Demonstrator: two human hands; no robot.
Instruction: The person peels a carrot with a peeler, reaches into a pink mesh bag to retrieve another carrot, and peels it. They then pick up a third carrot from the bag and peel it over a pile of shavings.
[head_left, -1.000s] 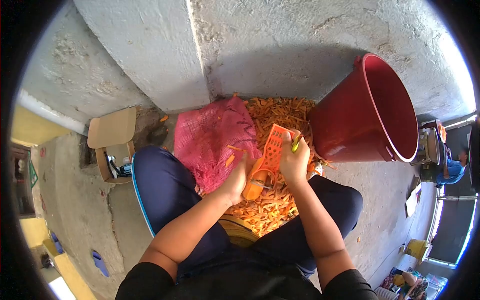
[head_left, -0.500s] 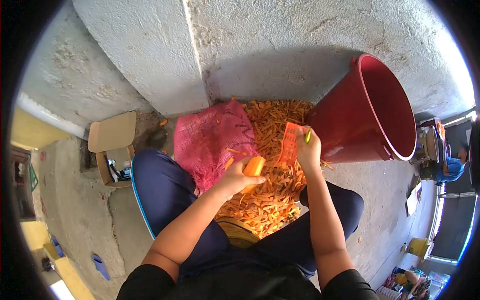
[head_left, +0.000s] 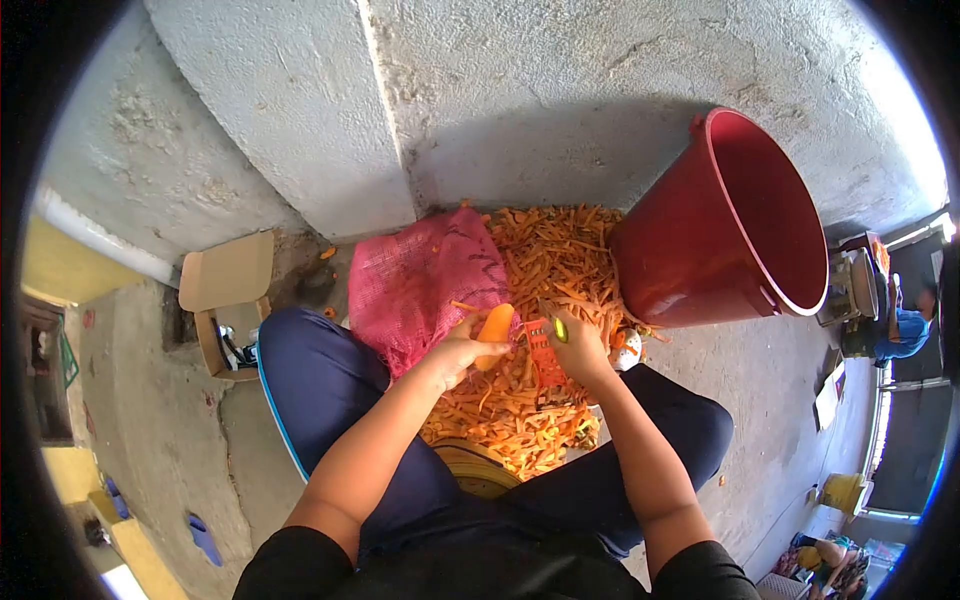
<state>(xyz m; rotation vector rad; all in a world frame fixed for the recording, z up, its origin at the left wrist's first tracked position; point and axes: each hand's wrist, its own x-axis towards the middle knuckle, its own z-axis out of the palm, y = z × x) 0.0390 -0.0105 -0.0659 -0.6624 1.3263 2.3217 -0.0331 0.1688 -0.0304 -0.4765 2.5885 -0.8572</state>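
My left hand (head_left: 455, 352) grips an orange carrot (head_left: 495, 323) and holds it over a heap of carrot peelings (head_left: 530, 400) on the floor between my knees. My right hand (head_left: 582, 350) holds an orange peeler (head_left: 543, 352) with a yellow-green tip, its blade just right of the carrot and pointing down at the heap. The two hands are close together above the peelings.
A pink mesh sack (head_left: 420, 285) lies left of the heap against the concrete wall. A big red bucket (head_left: 730, 225) leans tilted at the right. An open cardboard box (head_left: 228, 300) sits at the left. Another person in blue (head_left: 900, 335) is at the far right.
My right hand has swung the peeler down from a raised spot near the bucket to beside the carrot. My left hand has lifted the carrot slightly and turned it upright.
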